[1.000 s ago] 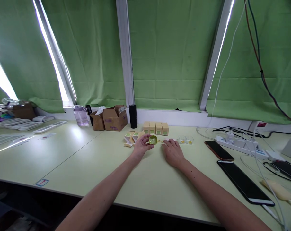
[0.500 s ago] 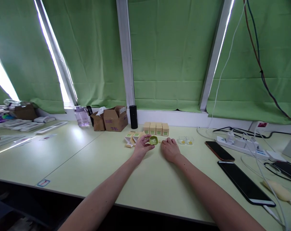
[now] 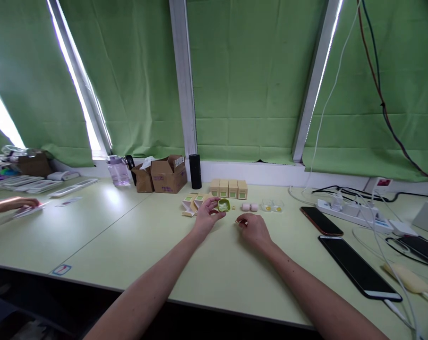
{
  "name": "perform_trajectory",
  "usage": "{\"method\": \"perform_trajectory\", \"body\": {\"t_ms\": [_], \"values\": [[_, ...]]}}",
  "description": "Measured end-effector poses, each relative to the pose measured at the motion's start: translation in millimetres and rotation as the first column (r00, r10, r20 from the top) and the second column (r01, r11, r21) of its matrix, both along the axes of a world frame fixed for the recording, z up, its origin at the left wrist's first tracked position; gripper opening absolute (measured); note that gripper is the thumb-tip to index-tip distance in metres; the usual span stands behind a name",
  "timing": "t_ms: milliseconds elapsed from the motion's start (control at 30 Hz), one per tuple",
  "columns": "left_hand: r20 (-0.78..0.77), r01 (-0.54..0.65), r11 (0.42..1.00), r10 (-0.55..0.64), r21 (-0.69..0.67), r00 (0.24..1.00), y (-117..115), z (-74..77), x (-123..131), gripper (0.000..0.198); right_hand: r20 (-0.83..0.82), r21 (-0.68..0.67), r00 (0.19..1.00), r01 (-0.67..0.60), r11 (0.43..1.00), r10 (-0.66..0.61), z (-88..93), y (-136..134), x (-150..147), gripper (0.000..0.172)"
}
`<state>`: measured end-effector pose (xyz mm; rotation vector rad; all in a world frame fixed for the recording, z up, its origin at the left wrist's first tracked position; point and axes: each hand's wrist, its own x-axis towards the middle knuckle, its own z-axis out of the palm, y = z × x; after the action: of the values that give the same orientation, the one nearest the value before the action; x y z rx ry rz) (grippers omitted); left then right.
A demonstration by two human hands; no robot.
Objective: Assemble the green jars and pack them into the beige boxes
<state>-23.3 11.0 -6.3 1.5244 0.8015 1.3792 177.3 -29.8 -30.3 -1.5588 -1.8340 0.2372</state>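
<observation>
A small green square cup is held tilted in my left hand, its open side turned towards me. My right hand is closed in a pinch over the table; a tiny pale thing shows at its fingertips, too small to name. Between the hands, a tiny yellowish piece lies on the table. Two pink cylinders stand just beyond my right hand. Beside them are two clear cups with yellow centres. Opened cardboard boxes lie behind my left hand.
A row of small cardboard boxes stands at the back. To the left are a black cylinder, a larger carton and a water bottle. Phones and a power strip lie right. Another person's hand works far left.
My right hand has drawn back towards me, uncovering the pink cylinders. My left hand still holds the green cup in nearly the same place. The other person's hand reaches further in.
</observation>
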Motion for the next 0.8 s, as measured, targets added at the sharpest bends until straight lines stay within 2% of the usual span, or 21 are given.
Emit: {"method": "perform_trajectory", "body": {"t_ms": [67, 133, 233, 333, 433, 800], "values": [[-0.015, -0.007, 1.0, 0.008, 0.013, 1.0, 0, -0.7, 0, 0.053, -0.294, -0.002, 0.955, -0.044, 0.999, 0.041, -1.0, 1, 1, 0.015], [-0.027, -0.013, 1.0, 0.014, 0.025, 1.0, 1, -1.4, 0, 0.053, -0.544, 0.015, 0.835, -0.095, 0.995, 0.087, 0.4, 2, 3, 0.006], [-0.046, -0.017, 0.999, 0.019, 0.049, 0.999, 1, -2.1, 0, 0.052, -0.77, 0.053, 0.615, -0.204, 0.978, 0.17, 6.4, 1, 4, 0.025], [-0.062, -0.013, 0.997, 0.018, 0.077, 0.998, 0, -2.4, 0, 0.051, -0.844, 0.115, 0.484, -0.259, 0.959, 0.232, 14.1, -3, 4, 0.036], [-0.091, -0.015, 0.996, 0.023, 0.09, 0.996, -1, -2.0, 2, 0.05, -0.864, 0.139, 0.433, -0.282, 0.949, 0.255, 20.0, -9, 4, 0.04], [-0.175, -0.017, 0.993, 0.037, 0.115, 0.984, -7, -3.1, 4, 0.048, -0.903, 0.095, 0.38, -0.277, 0.956, 0.2, 26.8, -18, 2, 0.038]]}}
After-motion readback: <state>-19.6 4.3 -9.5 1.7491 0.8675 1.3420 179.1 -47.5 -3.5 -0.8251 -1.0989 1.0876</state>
